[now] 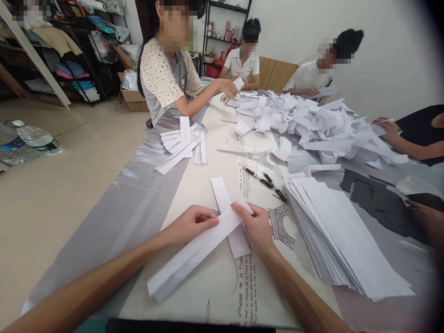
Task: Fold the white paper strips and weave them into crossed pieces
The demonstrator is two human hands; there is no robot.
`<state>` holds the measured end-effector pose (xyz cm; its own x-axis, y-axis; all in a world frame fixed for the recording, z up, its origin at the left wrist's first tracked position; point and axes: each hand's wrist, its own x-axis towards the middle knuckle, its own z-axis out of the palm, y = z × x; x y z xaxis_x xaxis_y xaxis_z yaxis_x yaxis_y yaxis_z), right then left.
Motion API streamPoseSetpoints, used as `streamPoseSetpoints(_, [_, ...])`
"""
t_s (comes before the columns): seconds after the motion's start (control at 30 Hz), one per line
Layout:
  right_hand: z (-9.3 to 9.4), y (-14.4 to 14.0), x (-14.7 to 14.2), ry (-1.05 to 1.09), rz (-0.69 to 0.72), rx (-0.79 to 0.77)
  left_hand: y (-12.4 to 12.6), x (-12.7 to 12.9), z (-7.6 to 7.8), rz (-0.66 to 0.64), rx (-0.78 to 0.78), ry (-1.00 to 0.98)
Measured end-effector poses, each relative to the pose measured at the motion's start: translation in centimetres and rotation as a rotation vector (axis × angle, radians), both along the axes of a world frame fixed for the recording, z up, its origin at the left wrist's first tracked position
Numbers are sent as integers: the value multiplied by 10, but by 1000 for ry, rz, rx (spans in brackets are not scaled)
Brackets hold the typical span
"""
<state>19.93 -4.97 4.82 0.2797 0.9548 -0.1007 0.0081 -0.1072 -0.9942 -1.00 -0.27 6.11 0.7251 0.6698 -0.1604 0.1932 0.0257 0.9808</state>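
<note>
Two folded white paper strips lie crossed on the table in front of me. The long strip [187, 261] runs from lower left to upper right, over the shorter strip [222, 194]. My left hand [189, 225] presses fingertips on the long strip near the crossing. My right hand [256, 227] pinches the long strip's upper end with thumb and fingers. A thick fanned stack of white paper sheets [343, 236] lies just right of my right hand.
Two black pens [265, 179] lie beyond my hands. A pile of folded strips [183, 144] sits at left, a big heap of folded paper [312, 121] at the far end. Several other people sit around the table [145, 208]. Water bottles [29, 141] lie on the floor.
</note>
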Motion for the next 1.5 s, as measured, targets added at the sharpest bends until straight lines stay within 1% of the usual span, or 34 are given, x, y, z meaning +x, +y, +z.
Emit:
streamPoseSetpoints(0.1, [0,-5,-7,14,78,-11,-2,4,-3,31,69,5])
streamPoseSetpoints(0.17, [0,-7,-10,-3,121,-20,-4,5,-4,56,168,32])
streamPoseSetpoints(0.27, [0,-7,-11,-32,132,-45,-6,5,-5,54,352,87])
streamPoseSetpoints(0.33, [1,-7,-11,-46,128,-53,-7,4,-6,47,417,119])
streamPoseSetpoints(0.4, [1,-6,-11,-65,127,-48,-7,4,-7,52,412,130])
streamPoseSetpoints(0.53, [1,-6,-11,-87,145,-33,-7,5,-8,54,350,85])
streamPoseSetpoints(0.73, [6,-5,-5,-125,160,5,-1,4,-5,-22,392,75])
streamPoseSetpoints(0.8, [8,-3,0,-124,117,6,1,1,-5,-50,391,53])
streamPoseSetpoints(0.93, [8,3,18,-118,-79,51,0,-4,-7,-88,302,28])
streamPoseSetpoints(1.0, [5,4,26,-123,-130,79,-1,-6,-9,-91,291,40])
streamPoseSetpoints(1.03, [4,5,30,-131,-138,91,-1,-6,-10,-81,312,56])
streamPoseSetpoints(1.17, [0,6,36,-145,-143,110,3,-6,-12,-6,440,156])
streamPoseSetpoints(1.23, [0,7,37,-120,-142,108,7,-7,-10,14,450,212])
streamPoseSetpoints(1.37, [0,8,40,-86,-120,92,14,-13,-7,-24,418,263])
streamPoseSetpoints(1.5, [-1,7,36,-54,-115,75,18,-18,-5,-95,405,188])
